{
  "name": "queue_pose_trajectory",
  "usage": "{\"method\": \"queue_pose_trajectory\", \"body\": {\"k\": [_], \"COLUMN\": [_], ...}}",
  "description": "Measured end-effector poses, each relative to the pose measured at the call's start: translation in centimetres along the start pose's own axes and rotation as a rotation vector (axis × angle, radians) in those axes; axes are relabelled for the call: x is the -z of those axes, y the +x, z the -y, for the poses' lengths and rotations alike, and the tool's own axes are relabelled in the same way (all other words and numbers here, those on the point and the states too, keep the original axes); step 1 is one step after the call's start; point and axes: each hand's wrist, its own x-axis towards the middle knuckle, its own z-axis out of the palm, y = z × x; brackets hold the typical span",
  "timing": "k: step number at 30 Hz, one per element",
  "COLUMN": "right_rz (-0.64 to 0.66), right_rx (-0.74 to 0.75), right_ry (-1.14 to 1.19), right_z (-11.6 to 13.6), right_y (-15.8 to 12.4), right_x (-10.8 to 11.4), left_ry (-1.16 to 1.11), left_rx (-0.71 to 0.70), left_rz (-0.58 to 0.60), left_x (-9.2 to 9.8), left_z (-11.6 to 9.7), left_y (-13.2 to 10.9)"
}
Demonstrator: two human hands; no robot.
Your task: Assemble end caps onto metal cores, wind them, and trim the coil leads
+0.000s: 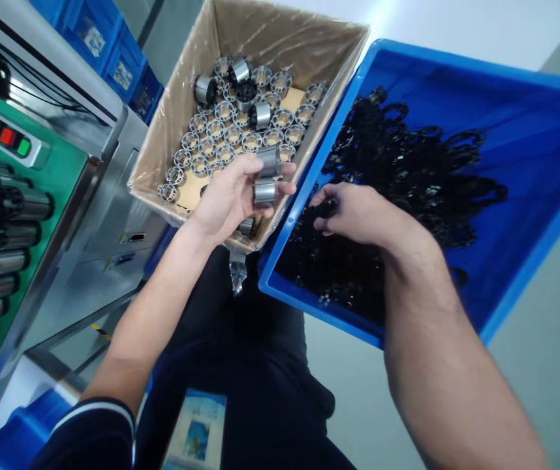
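My left hand (228, 196) is closed around two short silver metal cylinders, an upper metal cylinder (269, 161) and a lower metal cylinder (264, 192), above the near right corner of a cardboard box (160, 163). Rows of metal rings (233, 135) stand inside that box, with a few cylinders with black ends (261, 115) lying on top. Inside a blue bin (519, 130), my right hand (346, 209) reaches into a heap of black plastic ring-shaped parts (407, 163). Its fingers curl at the pile, and whatever they pinch is too dark to make out.
A green machine table (64, 176) with colored buttons (6, 134) and rows of metal cylinders (10, 228) stands at the left. Behind it are blue bins of small parts (96, 39). A clear-plastic liner covers the box's walls. The bin's blue rim (309, 183) adjoins the box.
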Motion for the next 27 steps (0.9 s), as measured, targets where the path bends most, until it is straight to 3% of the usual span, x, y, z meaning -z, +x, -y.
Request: {"method": "queue_pose_trajectory", "body": {"k": [4, 7, 13, 18, 23, 27], "right_rz": [-0.274, -0.397, -0.473, -0.544, -0.623, -0.541], "right_rx": [0.074, 0.172, 0.428, 0.629, 0.717, 0.801], "right_ry": [0.099, 0.319, 0.666, 0.754, 0.823, 0.837], "right_z": [-1.0, -1.1, 1.5, 3.8, 4.0, 3.4], "right_y": [-1.5, -2.4, -3.7, -4.7, -4.4, -4.1], "right_x": [1.4, 1.5, 0.7, -0.7, -1.4, -0.6], "left_ry": [0.101, 0.197, 0.443, 0.557, 0.657, 0.748], "left_rx": [-0.107, -0.143, -0.425, -0.560, -0.719, -0.882], "left_rz": [-0.033, 0.011, 0.140, 0.136, 0.113, 0.024], "left_x": [1.0, 1.7, 1.1, 0.2, -0.3, -1.0], "left_z": [1.5, 2.1, 3.0, 2.8, 2.3, 2.4], "left_y": [0.4, 0.5, 0.1, -0.5, -1.3, -1.7]}}
